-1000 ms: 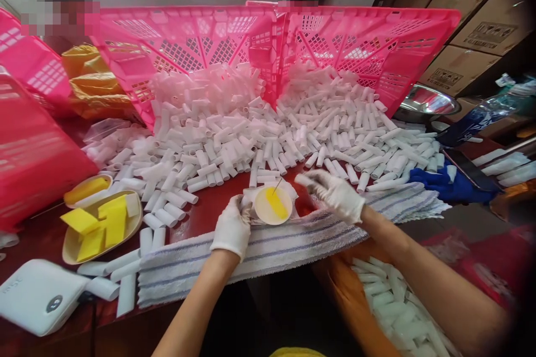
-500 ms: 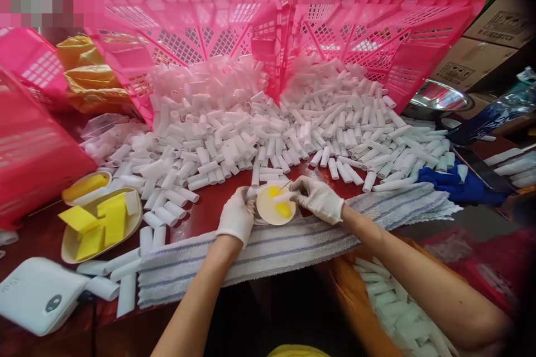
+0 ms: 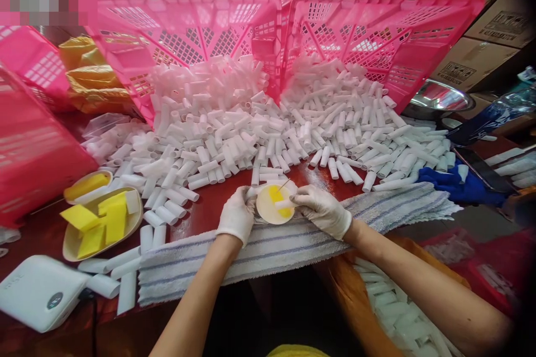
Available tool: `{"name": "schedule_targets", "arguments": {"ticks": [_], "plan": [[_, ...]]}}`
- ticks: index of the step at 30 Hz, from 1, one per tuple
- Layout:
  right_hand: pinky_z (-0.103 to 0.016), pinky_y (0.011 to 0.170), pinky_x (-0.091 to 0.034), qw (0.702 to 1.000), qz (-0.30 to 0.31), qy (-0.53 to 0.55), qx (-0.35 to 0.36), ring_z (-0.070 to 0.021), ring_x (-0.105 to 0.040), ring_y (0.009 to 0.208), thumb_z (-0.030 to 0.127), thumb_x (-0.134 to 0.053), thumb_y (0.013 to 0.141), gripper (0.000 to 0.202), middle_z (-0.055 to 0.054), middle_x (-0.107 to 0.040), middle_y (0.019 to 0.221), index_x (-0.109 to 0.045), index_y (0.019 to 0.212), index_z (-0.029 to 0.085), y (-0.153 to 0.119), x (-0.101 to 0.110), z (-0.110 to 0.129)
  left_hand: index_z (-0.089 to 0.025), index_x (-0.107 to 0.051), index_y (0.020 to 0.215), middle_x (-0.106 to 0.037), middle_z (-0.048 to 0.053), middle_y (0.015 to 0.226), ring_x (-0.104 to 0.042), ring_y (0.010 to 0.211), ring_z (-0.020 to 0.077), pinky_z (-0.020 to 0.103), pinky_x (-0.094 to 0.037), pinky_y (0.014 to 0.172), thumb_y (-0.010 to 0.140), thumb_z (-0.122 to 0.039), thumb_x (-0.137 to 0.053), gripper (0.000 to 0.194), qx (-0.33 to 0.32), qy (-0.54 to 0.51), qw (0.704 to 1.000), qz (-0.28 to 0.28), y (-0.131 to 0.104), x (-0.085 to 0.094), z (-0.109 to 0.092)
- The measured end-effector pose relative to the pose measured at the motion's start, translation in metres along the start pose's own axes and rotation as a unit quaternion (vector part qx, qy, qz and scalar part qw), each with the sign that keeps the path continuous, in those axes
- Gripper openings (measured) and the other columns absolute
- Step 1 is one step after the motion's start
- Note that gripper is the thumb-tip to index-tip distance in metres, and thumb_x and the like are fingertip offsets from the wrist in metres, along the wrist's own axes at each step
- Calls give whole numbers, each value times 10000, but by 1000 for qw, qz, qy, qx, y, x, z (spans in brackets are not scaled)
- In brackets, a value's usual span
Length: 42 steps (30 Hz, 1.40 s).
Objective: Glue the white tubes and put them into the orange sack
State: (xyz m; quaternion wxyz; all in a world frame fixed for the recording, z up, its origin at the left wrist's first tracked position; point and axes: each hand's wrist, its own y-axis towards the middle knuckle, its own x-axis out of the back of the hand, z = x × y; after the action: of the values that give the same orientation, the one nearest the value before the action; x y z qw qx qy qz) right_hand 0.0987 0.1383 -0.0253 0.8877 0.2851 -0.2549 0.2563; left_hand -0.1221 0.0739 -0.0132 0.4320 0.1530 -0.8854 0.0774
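Observation:
My left hand (image 3: 237,213), in a white glove, is closed at the left rim of a small round cream dish (image 3: 268,217). A short white tube appears to poke out of its fingers beside the rim. Yellow material (image 3: 274,192) lies in the dish, and a thin pin-like stick (image 3: 285,183) slants up over it. My gloved right hand (image 3: 322,209) pinches another white tube (image 3: 286,204), whose far end lies over the yellow material. Whether it touches is hard to tell. Beneath the dish and wrists runs a striped grey towel (image 3: 251,259).
Two tilted pink crates (image 3: 201,28) spill a large heap of white tubes (image 3: 234,139). Yellow sponge pieces (image 3: 114,217) fill a tray (image 3: 136,223) at left, near a white device (image 3: 39,293). A bottle (image 3: 489,117), blue cloth (image 3: 439,178) and phone (image 3: 481,170) lie right.
My right hand has shifted slightly right and down, and its tube now sits lower over the dish. The thin stick shows more clearly. My left hand has hardly moved.

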Motion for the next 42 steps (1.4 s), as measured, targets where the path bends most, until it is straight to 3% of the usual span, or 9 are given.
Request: {"name": "schedule_targets", "arguments": {"ticks": [4,9,13,17,23,26,30,35,42], "plan": [[-339,832,-513,996,2,51,-70,-180,-624,912,302,-543,830,284,-72,-652,1017,-619,1089,215,-6,0,5,-197,-542,1134,-665,97,998,-618,914,224,318,-469,798,849,-356,-447,340,1,1,1000,-1,0,1,-1],[-340,785,-521,998,-30,42,-23,-181,-625,843,293,-591,790,199,-60,-661,891,-660,962,223,-10,-1,12,-203,-533,1143,-663,93,1004,-614,922,228,333,-470,807,853,-370,-434,349,0,-12,1000,5,-1,2,-1],[-334,809,-512,996,-24,36,-73,-176,-625,876,288,-548,826,258,-79,-660,969,-629,1050,190,-12,-5,11,-201,-538,1142,-662,95,1001,-609,934,231,339,-467,818,850,-373,-440,353,-2,-14,1000,7,-1,2,-2],[-351,782,-493,998,-45,25,-24,-178,-591,823,261,-559,808,137,-58,-641,874,-660,890,217,-15,-11,6,-193,-549,1135,-663,99,1007,-607,941,226,335,-464,830,841,-352,-464,345,7,-22,1000,12,0,3,-5],[-307,695,-485,992,-53,91,-72,-157,-569,769,300,-648,747,78,-28,-559,851,-638,779,229,-24,-2,32,-198,-570,1091,-662,59,1019,-612,922,178,304,-474,853,792,-304,-547,319,14,-132,991,-6,-8,11,-1],[-279,623,-493,950,-107,233,-180,-141,-578,721,380,-662,732,226,-29,-569,875,-581,866,217,-27,4,47,-181,-578,1059,-664,48,1011,-623,908,156,271,-489,843,756,-319,-592,332,-12,-243,970,-17,-24,13,-3],[-218,458,-389,887,-138,333,-287,-87,-475,512,500,-647,714,370,9,-536,666,-551,873,180,-24,4,55,-180,-622,979,-677,36,938,-638,849,154,261,-515,802,706,-310,-649,303,-71,-291,954,19,-48,14,-18],[-208,444,-327,913,-96,290,-271,-75,-406,498,484,-615,753,339,22,-485,603,-567,872,170,-22,3,63,-197,-652,932,-682,35,911,-642,839,171,290,-531,808,666,-297,-695,287,-86,-302,949,37,-64,16,-34],[-287,454,-364,933,-122,234,-245,-131,-424,520,474,-644,713,266,-13,-521,645,-596,799,227,-30,8,77,-161,-597,979,-673,60,976,-634,915,193,301,-516,847,644,-284,-714,376,8,-389,916,95,-71,20,-49]]}}
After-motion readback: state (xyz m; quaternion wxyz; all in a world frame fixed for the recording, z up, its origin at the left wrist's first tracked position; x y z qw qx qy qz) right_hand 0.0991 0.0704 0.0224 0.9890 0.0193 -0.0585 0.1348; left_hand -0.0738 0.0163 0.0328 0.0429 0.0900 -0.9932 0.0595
